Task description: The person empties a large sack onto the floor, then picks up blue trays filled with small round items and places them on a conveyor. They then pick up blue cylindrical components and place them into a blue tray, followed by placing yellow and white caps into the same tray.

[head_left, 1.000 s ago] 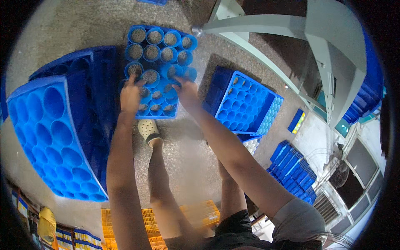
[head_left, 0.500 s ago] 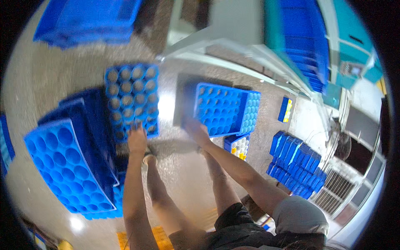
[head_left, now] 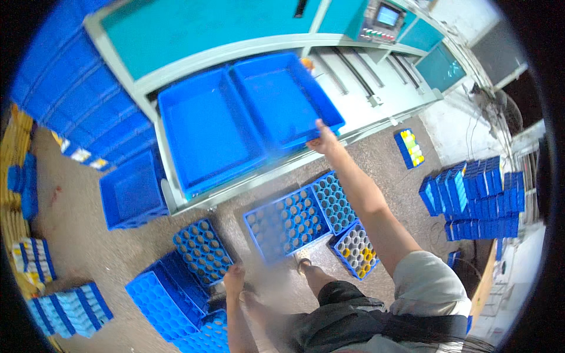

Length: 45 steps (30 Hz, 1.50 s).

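Observation:
My right hand (head_left: 323, 140) grips the near right rim of a shallow blue tray (head_left: 279, 100) on the machine's bench, its thumb above the rim. A second shallow blue tray (head_left: 212, 126) lies against its left side; both show bare insides. Low down, my left hand (head_left: 234, 277) is closed at the near right corner of a blue crate with round holes (head_left: 203, 252); its fingertips are partly hidden. Another blue holed crate (head_left: 288, 220) stands on the floor between my arms, partly blurred, with a lighter blue holed crate (head_left: 334, 203) beside it.
A blue crate with white and yellow round pieces (head_left: 357, 250) stands by my right foot. Blue crates (head_left: 162, 306) are piled at my left, and a blue bin (head_left: 132, 191) stands beyond. Stacked blue crates (head_left: 479, 197) fill the right. The machine has a control panel (head_left: 382, 22).
My view has tipped up toward the machine. My right hand has gone from above the floor crates up to the bench tray's rim. My left hand stays low by the holed crate.

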{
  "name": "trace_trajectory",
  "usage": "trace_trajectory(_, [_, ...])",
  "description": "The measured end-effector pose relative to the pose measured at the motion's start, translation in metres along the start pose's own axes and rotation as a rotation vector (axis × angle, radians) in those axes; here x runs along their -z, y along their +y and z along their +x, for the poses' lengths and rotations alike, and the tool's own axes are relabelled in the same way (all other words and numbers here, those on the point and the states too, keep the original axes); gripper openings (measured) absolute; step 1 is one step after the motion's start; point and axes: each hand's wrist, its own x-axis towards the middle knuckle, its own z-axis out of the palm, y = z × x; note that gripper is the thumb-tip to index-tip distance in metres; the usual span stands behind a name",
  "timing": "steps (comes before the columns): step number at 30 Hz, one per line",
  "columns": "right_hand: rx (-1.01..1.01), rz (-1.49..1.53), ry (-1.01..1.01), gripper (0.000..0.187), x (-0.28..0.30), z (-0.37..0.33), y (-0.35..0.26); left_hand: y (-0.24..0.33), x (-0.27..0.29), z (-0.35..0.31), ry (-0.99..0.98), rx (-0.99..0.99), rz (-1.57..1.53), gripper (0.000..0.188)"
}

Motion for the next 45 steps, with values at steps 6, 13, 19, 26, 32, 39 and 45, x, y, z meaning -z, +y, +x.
trace_trajectory(6, [-0.221, 0.042, -0.122, 0.031, 0.037, -0.066, -0.057, 0.165, 0.018, 0.097, -0.012, 0.256, -0.961, 0.047])
trace_trajectory(13, [-0.084, 0.434, -0.116, 0.019, 0.242, -0.329, 0.037, 0.211, 0.083, 0.244, -0.053, 0.310, -1.325, 0.066])
trace_trajectory(19, [0.065, 1.027, 0.394, 0.008, 0.351, -0.568, 0.193, 0.287, 0.015, 0.208, -0.528, 0.026, -0.801, 0.063])
trace_trajectory(26, [0.559, 1.815, 0.495, 0.024, 0.363, -0.682, 0.363, 0.372, -0.135, -0.010, -0.952, -0.269, -0.127, 0.060])
trace_trajectory(32, [0.794, 2.214, 0.663, 0.018, 0.414, -0.773, 0.424, 0.364, -0.197, -0.177, -1.163, -0.468, 0.149, 0.059])
trace_trajectory(39, [0.921, 1.870, 1.124, 0.022, 0.565, -0.947, 0.468, 0.316, -0.247, -0.376, -1.246, -0.636, 0.324, 0.057])
trace_trajectory(45, [1.025, 1.626, 1.273, 0.053, 0.753, -1.074, 0.453, 0.302, -0.330, -0.526, -1.516, -0.674, 0.112, 0.047])
